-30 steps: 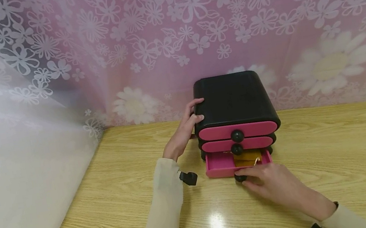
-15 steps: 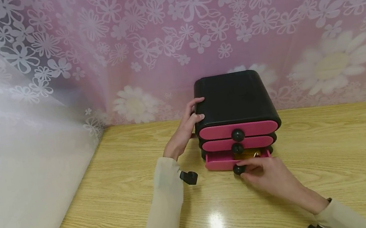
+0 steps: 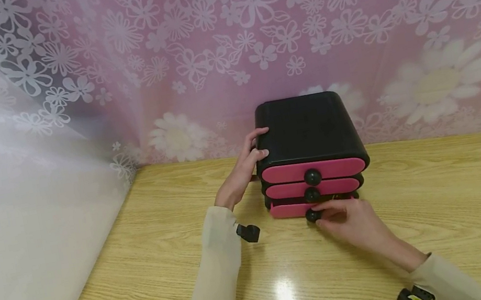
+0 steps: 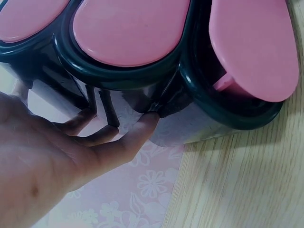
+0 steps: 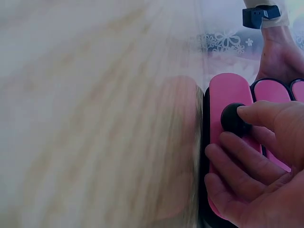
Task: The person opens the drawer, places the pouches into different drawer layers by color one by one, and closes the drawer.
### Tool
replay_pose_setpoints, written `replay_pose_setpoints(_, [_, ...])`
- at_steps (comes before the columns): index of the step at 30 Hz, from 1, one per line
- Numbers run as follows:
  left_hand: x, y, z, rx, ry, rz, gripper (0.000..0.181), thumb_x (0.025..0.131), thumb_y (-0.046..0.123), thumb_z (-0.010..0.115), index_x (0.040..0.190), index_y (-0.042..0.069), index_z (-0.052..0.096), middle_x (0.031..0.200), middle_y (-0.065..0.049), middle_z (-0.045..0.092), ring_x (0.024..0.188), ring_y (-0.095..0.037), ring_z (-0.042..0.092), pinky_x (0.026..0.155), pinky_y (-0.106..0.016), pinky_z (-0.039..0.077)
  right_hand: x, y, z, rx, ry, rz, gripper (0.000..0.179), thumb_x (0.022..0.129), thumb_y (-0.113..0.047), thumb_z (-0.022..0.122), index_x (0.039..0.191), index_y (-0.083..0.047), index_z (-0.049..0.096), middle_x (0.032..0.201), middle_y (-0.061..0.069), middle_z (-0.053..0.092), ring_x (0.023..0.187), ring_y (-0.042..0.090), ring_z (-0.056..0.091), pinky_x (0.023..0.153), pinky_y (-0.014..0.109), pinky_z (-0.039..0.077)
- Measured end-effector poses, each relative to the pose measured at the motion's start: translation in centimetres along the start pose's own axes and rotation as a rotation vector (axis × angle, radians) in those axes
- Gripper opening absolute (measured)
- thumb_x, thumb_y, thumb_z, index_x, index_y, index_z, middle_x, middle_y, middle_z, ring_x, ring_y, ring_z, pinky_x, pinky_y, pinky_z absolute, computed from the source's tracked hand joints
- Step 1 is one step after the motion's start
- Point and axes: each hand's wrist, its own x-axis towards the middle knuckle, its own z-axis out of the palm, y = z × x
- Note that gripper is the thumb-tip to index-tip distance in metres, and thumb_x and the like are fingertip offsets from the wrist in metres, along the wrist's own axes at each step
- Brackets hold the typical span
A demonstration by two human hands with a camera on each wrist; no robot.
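A black cabinet (image 3: 305, 126) with three pink drawers stands on the table. Its bottom drawer (image 3: 289, 210) juts out a little, leaving a narrow gap above its front; the top and middle drawers are closed. My right hand (image 3: 358, 220) pinches the round black knob (image 5: 233, 118) of the bottom drawer between thumb and fingers. With its fingers spread along the cabinet's left side, my left hand (image 3: 240, 174) rests against the black shell, as the left wrist view also shows. What lies in the drawer is mostly hidden; only a bit of yellow shows.
The wooden table (image 3: 146, 272) reaches out on both sides and in front of the cabinet. Behind it hangs a pink flowered curtain (image 3: 204, 44), and a whitish sheet (image 3: 16, 208) borders the left side.
The bottom drawer has slid inward, pushed by my right hand on its knob, and its contents have gone mostly out of sight. My left hand has stayed in place.
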Motion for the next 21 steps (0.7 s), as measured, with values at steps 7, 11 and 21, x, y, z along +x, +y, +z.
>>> replay_pose_setpoints(7, [-0.2, 0.0, 0.0, -0.002, -0.003, -0.002, 0.056, 0.095, 0.041, 0.048, 0.148, 0.053, 0.035, 0.172, 0.003, 0.007, 0.157, -0.025, 0.022, 0.097, -0.061, 0.046, 0.5, 0.6, -0.2, 0.014, -0.011, 0.002, 0.022, 0.084, -0.018, 0.084, 0.105, -0.023, 0.081, 0.090, -0.008, 0.079, 0.084, 0.010, 0.074, 0.078, 0.028, 0.056])
replay_pose_setpoints(11, [-0.2, 0.1, 0.0, -0.006, -0.008, -0.005, 0.057, 0.094, 0.041, 0.048, 0.148, 0.052, 0.035, 0.173, 0.003, 0.006, 0.158, -0.024, 0.018, 0.098, -0.062, 0.045, 0.7, 0.8, -0.2, -0.004, -0.010, 0.001, 0.021, 0.084, -0.019, 0.084, 0.105, -0.021, 0.081, 0.090, -0.008, 0.079, 0.086, 0.012, 0.075, 0.080, 0.030, 0.056])
replay_pose_setpoints(21, [-0.3, 0.1, 0.0, -0.012, -0.017, -0.017, 0.057, 0.094, 0.040, 0.048, 0.148, 0.051, 0.035, 0.172, 0.002, 0.006, 0.153, -0.028, 0.028, 0.098, -0.061, 0.044, 1.2, 1.1, -0.4, 0.000, -0.036, 0.020, 0.021, 0.085, -0.021, 0.083, 0.106, -0.017, 0.080, 0.092, -0.005, 0.080, 0.085, 0.012, 0.075, 0.080, 0.031, 0.057])
